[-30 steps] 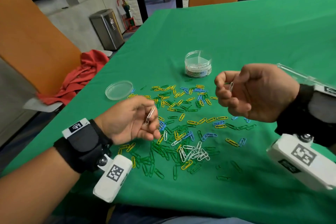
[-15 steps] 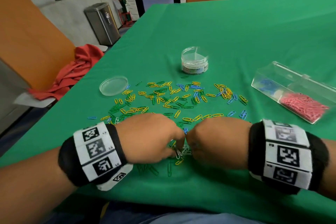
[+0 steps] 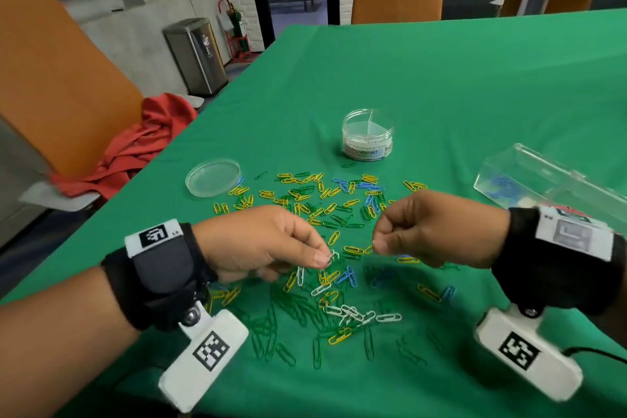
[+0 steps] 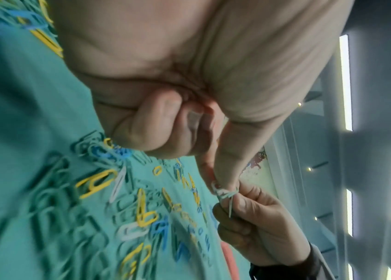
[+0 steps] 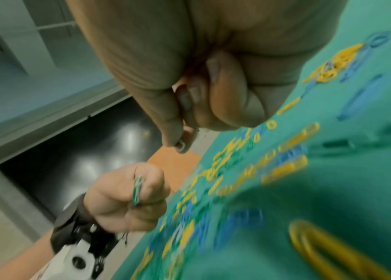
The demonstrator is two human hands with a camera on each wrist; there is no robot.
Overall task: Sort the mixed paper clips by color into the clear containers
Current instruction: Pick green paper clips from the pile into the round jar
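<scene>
Mixed green, yellow, blue and white paper clips lie scattered on the green tablecloth. My left hand hovers just over the pile and pinches a few white clips between thumb and forefinger; these clips also show in the left wrist view. My right hand is curled close to the right of it and pinches a small white clip at the thumb tip. A loose cluster of white clips lies nearer to me. The divided round clear jar stands behind the pile.
A clear rectangular box with blue and pink clips lies at the right, partly behind my right wrist. A clear round lid sits left of the pile. An orange chair with a red cloth stands off the table's left edge.
Half a second ago both hands lay knuckles up, pressed together on the near clips. Now they are raised a little and apart, each pinching white clips.
</scene>
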